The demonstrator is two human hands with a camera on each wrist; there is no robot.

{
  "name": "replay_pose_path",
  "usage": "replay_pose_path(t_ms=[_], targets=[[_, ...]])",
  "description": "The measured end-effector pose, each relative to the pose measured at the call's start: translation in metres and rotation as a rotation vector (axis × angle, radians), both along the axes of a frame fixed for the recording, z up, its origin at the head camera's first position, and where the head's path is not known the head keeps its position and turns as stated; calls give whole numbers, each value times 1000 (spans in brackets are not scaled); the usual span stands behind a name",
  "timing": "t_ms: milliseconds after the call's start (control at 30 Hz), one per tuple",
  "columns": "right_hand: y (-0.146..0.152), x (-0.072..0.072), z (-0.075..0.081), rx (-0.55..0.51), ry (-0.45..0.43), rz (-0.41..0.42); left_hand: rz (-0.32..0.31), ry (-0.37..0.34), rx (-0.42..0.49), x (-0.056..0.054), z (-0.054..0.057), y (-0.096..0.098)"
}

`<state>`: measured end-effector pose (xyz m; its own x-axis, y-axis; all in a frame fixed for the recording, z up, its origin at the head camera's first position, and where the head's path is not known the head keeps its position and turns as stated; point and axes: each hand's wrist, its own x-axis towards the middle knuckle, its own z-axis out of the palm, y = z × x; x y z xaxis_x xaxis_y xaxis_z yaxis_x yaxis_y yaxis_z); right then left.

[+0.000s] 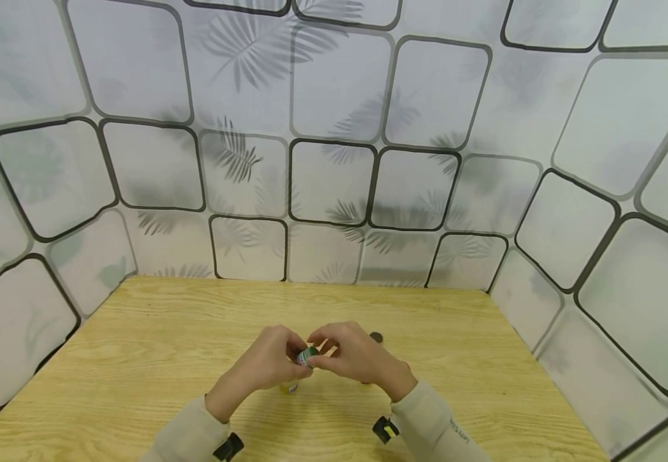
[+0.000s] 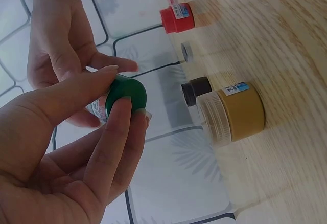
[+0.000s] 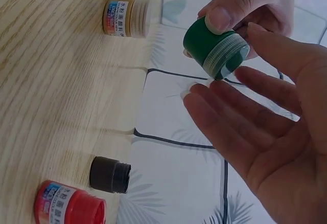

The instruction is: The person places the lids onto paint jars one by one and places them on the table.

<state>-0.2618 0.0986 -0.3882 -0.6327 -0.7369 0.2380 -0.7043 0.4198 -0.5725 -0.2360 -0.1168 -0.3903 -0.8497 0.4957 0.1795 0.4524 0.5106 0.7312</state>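
Beige sleeves reach over the bench. The left hand pinches a green jar between thumb and fingers, raised well short of the far edge; the right hand spreads its fingers beside the jar's clear lid. Beneath the hands stand an ochre jar and, to its right, a red jar. Nearer the far edge stands a black jar; patterned sheeting rises beyond.

Your green jar: smooth plastic, satin
Its lid: clear ribbed plastic
Yellow jar, left: plastic, glossy label
Red jar, right: smooth plastic
Your sleeves: matt cloth
Your table: wood-grained, low sheen
Far backdrop: smooth sheet
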Motion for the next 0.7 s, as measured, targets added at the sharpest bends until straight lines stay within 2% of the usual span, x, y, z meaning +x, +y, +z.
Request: replay_pose_path(t_ms=[267,467,700], targets=[[3,0,-1,-44,132,91,6,-8,-7,-1,0,-1],[4,-2,-4,-75,165,164,1,-5,-2,-1,0,-1],[4,-3,-6,-78,173,168,-2,-10,4,-1,1,1]])
